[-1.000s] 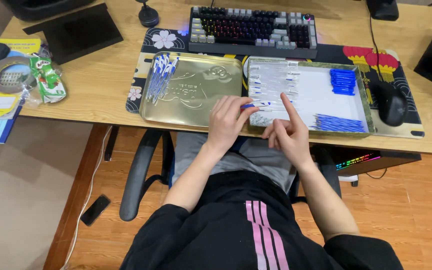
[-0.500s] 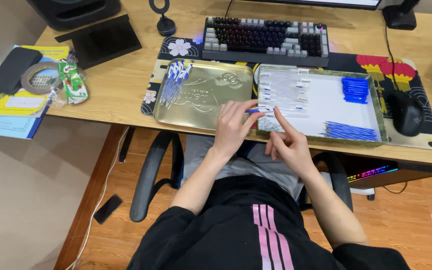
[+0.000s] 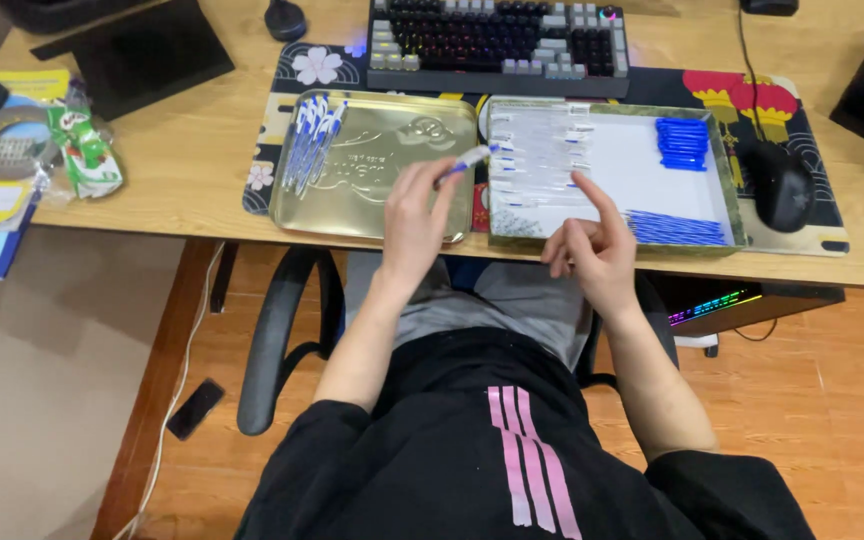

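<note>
Two trays (image 3: 452, 110), one keyboard (image 3: 497, 40), one mouse (image 3: 780, 187), one tape roll (image 3: 2, 145), two hands (image 3: 417, 215).

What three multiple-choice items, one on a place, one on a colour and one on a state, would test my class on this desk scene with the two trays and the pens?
1. Where do the finished pens lie?
A. At the left end of the gold tray
B. On the keyboard
C. On the floor

2. What colour are the caps heaped in the right tray?
A. Red
B. Blue
C. Green

3. What is the left hand doing?
A. Lying flat and empty
B. Gripping the mouse
C. Holding a pen in its fingers

Answers:
1 A, the bundle of pens rests inside the gold tray at its left end.
2 B, the heap at the tray's far right corner is plainly blue.
3 C, a blue-tipped pen sticks out from the left hand's fingertips, while the right hand points one finger over the right tray.
</note>
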